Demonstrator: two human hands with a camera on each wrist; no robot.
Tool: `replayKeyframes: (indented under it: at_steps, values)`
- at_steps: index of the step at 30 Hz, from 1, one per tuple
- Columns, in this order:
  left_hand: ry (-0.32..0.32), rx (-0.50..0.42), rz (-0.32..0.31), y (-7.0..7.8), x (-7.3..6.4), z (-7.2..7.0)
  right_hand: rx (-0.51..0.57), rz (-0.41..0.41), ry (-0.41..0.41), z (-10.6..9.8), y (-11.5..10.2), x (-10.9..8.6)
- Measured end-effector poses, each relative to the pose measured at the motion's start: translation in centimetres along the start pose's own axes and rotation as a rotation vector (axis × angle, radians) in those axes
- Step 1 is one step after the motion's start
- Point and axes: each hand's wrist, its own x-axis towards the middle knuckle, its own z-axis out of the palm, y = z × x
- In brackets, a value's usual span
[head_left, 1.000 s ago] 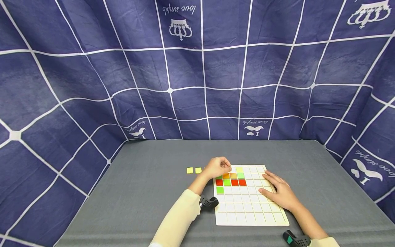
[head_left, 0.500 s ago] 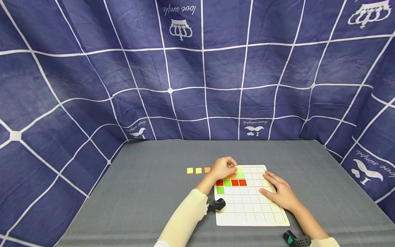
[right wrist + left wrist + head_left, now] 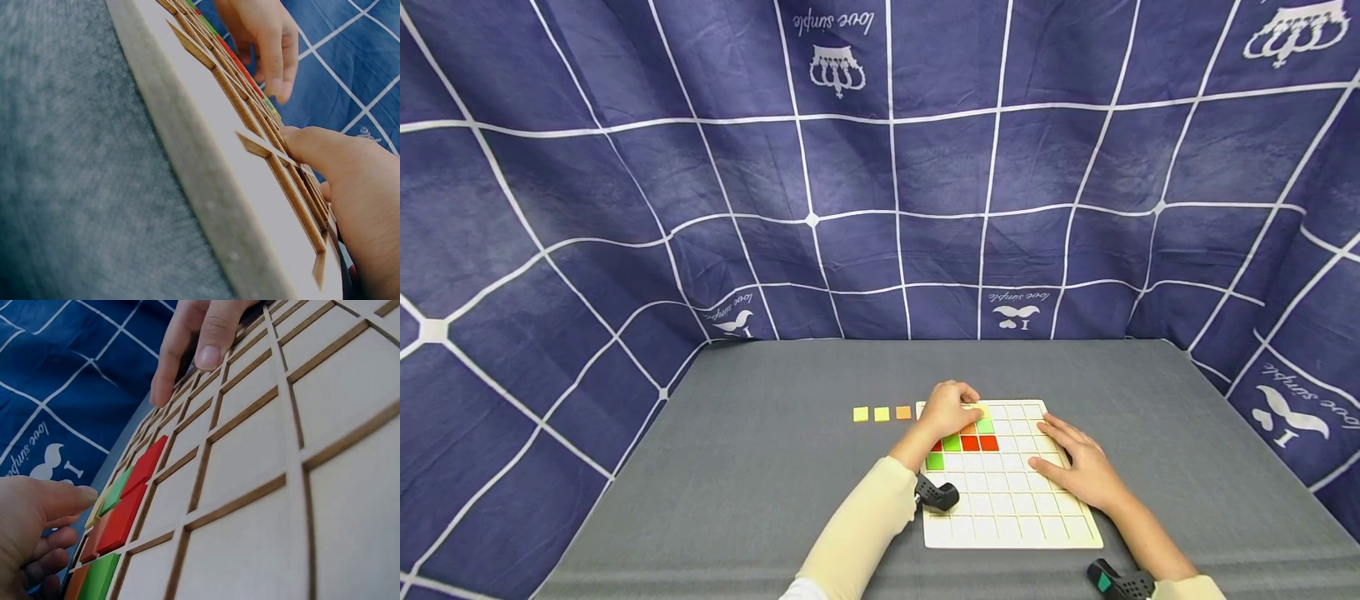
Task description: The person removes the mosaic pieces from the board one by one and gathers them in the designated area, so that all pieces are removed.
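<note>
the gridded board (image 3: 1014, 507) lies flat before me on the bench (image 3: 760, 483). near its far-left part i see a yellow tile (image 3: 982, 412) in the far row, a light green tile (image 3: 985, 426) in the row nearer, then two red tiles (image 3: 980, 443) side by side next to a green tile (image 3: 951, 442). beyond the board's left edge, two loose yellow tiles (image 3: 871, 414) and an orange tile (image 3: 903, 412) sit in a line.

the writing i can read is on the blue curtain (image 3: 940, 167): "love simple" in white, upside down over an inverted crown, and again lower down by a moustache. the bench is covered in grey, and the white-lined curtain wraps its back and sides.

my left hand (image 3: 949, 409) reaches over the far-left cells, thumb forward at the yellow tile; i cannot tell whether its grip pinches anything. my right hand (image 3: 1078, 472) has a loose, spread grip, resting on the board's right edge, thumb over the cells. both sleeves are cream, with a black device on each wrist.
</note>
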Motion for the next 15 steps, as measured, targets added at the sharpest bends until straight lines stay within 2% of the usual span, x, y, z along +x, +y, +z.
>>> replayKeyframes:
  at_steps: [7,12,15]
  values:
    - [-0.011,0.074,-0.021,0.05,-0.01,-0.01,0.003,-0.002,-0.01,0.02,0.18,0.08]
    - [-0.018,0.094,0.0,0.06,0.02,0.06,0.0,-0.008,-0.001,-0.02,0.14,0.04]
    - [-0.016,0.082,-0.012,-0.03,0.11,0.31,0.0,-0.006,-0.003,-0.02,0.15,0.01]
